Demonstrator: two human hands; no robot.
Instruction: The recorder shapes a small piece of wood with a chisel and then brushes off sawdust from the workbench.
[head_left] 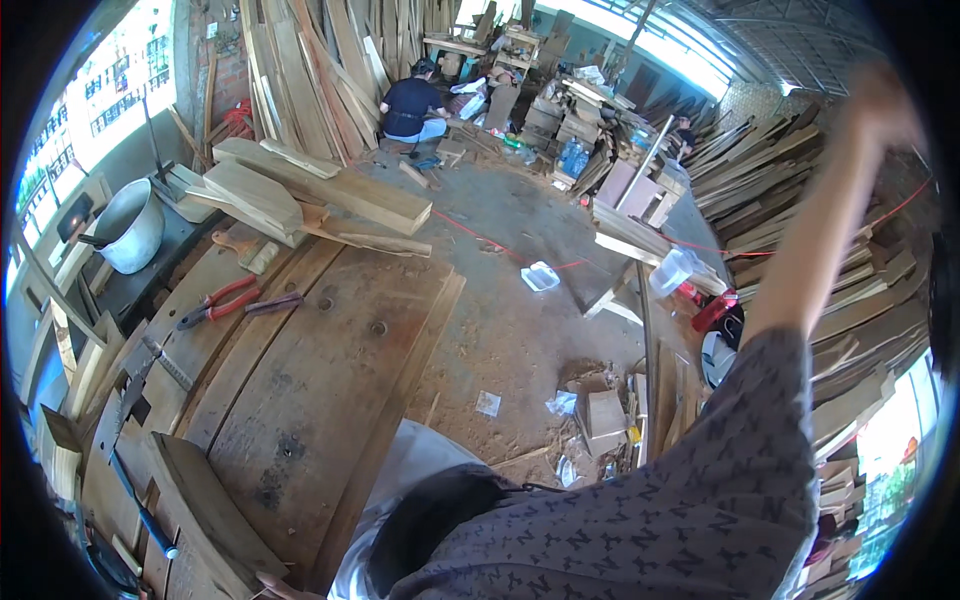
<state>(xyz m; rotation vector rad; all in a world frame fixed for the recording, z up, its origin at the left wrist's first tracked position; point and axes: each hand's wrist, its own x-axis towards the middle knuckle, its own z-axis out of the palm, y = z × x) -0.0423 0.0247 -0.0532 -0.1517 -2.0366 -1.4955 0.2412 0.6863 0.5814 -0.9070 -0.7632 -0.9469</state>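
Observation:
My right arm is raised high at the right, its hand (882, 112) blurred at the edge of the view; whether it holds anything cannot be made out. My left hand (275, 586) barely shows at the bottom edge, beside a curved wooden piece (205, 505) on the scarred wooden workbench (335, 340); its grip is mostly hidden. Red-handled pincers (225, 305), a dark narrow tool (275, 306), a brush (245, 250) and a saw-like blade with a blue-handled tool (140, 500) lie along the bench. Planks (335, 190) are stacked at its far end.
A metal pot (135, 230) sits at the left. A person in a dark shirt (410, 105) crouches at the back; another person (683, 135) is farther right. Lumber (780, 190) leans along the right. A red cord (480, 235), a white container (540, 276) and wood scraps (605, 415) lie on the floor.

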